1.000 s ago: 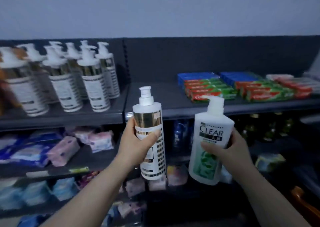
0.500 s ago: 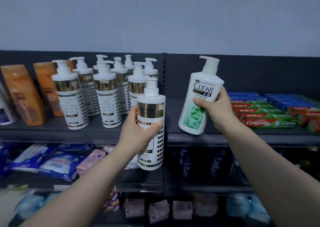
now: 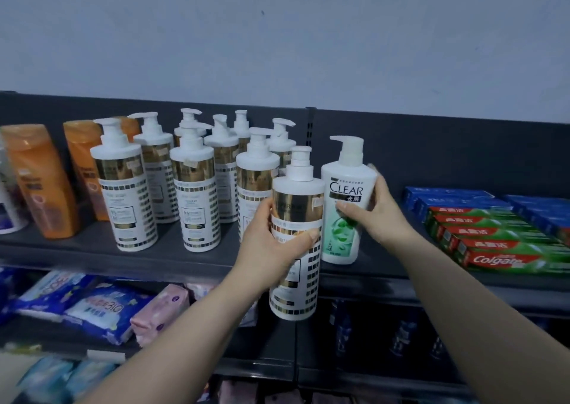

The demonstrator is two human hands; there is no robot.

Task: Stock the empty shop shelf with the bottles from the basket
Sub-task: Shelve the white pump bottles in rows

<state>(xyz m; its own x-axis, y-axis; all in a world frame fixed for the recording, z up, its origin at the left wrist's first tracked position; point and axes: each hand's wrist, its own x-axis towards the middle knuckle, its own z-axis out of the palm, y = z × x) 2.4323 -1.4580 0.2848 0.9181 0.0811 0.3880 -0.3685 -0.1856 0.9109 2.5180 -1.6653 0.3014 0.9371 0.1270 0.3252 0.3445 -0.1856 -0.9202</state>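
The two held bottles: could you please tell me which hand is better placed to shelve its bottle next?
Probably the right hand: its CLEAR bottle is upright with its base at the top shelf. The left hand holds the gold-banded bottle lower, before the shelf edge.

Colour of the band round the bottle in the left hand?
Gold, on the white bottle; head view.

The right hand [image 3: 377,218] has lowered the CLEAR bottle [image 3: 344,206] onto the top shelf [image 3: 381,266].
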